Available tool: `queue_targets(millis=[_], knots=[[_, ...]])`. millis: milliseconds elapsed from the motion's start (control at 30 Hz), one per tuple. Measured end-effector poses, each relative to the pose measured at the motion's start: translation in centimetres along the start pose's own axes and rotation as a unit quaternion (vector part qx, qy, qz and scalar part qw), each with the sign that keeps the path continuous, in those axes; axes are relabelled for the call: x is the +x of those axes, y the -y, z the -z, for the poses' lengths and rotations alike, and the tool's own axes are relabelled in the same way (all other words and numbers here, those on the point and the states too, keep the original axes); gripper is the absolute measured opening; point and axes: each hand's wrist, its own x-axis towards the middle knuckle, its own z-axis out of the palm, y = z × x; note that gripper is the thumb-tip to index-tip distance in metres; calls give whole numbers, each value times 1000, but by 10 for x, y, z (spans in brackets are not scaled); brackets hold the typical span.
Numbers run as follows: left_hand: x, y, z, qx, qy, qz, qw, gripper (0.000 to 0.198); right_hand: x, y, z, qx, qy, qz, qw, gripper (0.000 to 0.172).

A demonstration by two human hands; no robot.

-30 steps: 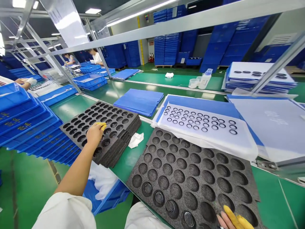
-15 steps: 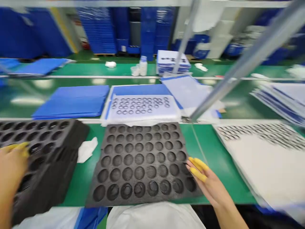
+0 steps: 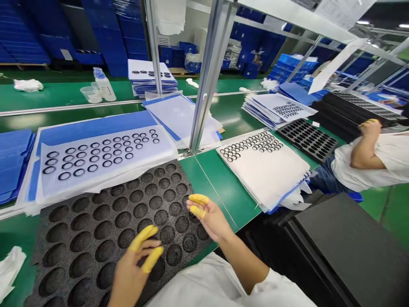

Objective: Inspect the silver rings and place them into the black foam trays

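Note:
A black foam tray (image 3: 110, 250) with round pockets lies on the green table before me; a few pockets near its front edge hold round parts. My left hand (image 3: 137, 260), with yellow finger covers, hovers over the tray, thumb and fingers apart, holding nothing visible. Above the tray's right edge is my right hand (image 3: 212, 217), its yellow-covered thumb and finger apart and nothing seen between them. Behind the tray, black rings lie in rows on a white sheet (image 3: 153, 160). More rings rest on a pale sheet stack (image 3: 265, 170) to the right.
A metal post (image 3: 207, 81) rises behind the table. Blue sheets (image 3: 12, 157) lie at left, white tissue (image 3: 11, 270) at lower left. At right are a person in a white shirt (image 3: 396, 149), another pocketed tray (image 3: 308, 138) and a large dark stack (image 3: 354, 238).
The view has swung to the right, bringing another person into sight. My left hand has moved from the tray stack at left to above the middle tray. My right hand stays near its right edge.

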Motion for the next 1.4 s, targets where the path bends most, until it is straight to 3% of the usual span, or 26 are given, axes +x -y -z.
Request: queue_targets(millis=[33,100,200,367,500,700,833,933,1100,1233,1400], knots=[[7,-1,-26,-39,38,25,998,50,-3,-5,-6,4,12,-6,1000,45],[19,-7,-63,-94,52,44,993,45,-9,-13,-13,15,30,-18,999,43],[29,-11,-83,-104,63,42,992,36,-13,-24,-14,35,35,-30,998,42],[30,0,-81,-56,18,0,998,27,-10,-36,-6,38,27,-37,998,48],[30,8,-79,-10,-19,-56,998,21,-5,-41,1,2,89,-44,995,59],[33,7,-79,36,-46,-135,989,18,3,-37,24,-200,187,59,960,41],[37,6,-78,59,-47,-141,987,18,8,-34,37,-354,163,176,904,28],[43,11,-78,66,-19,-126,990,21,11,-38,43,-413,135,245,867,29],[53,31,-86,59,56,-105,991,29,19,-41,59,-467,91,257,841,28],[54,53,-86,104,92,-137,981,25,57,0,95,-510,13,243,825,17],[45,73,-78,134,-29,-128,982,28,132,105,172,-542,-215,198,788,25]])
